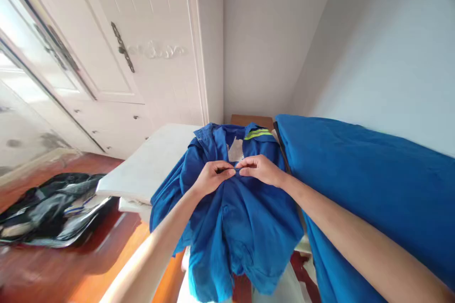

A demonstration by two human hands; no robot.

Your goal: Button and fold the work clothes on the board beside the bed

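Note:
A blue work shirt (238, 218) with a yellow-green stripe at its collar lies spread over a white table (149, 165), its hem hanging off the near edge. My left hand (212, 176) and my right hand (259, 169) meet at the shirt's front, just below the collar. Both pinch the two front edges of the fabric together, fingertips almost touching. A white label shows inside the neck opening above my fingers.
A large blue cloth (373, 189) covers a bed-like surface on the right. A white wardrobe (117, 57) with drawers stands at the left. Dark bags or clothing (53, 213) lie on the red wooden floor at the left. A brown piece of furniture (250, 120) stands by the far wall.

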